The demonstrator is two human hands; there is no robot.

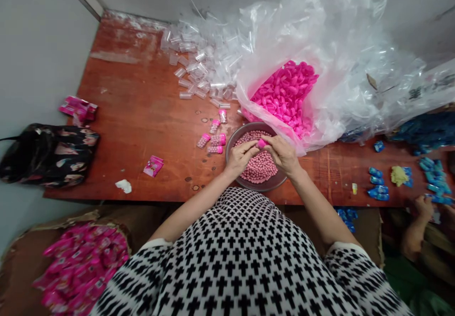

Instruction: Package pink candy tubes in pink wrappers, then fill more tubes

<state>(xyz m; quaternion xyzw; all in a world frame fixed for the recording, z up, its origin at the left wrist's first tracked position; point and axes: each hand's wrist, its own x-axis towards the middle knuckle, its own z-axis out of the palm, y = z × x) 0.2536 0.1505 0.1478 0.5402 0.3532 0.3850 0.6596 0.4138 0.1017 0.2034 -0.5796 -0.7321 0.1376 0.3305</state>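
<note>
I see both forearms come over the front edge of the table and lean inward, with the wrists near the rim of a dark bowl; the left hand and the right hand face each other, and the fingertips of both are closed on one small pink cap, which is above the beads in the bowl; whether a bottle is under it, I cannot tell. The bowl stands close to the front edge; five capped bottles are at its left, and a plastic bag comes close behind the right hand; I find wider room for moving at left, between the bottles and a pink packet near the front edge.
</note>
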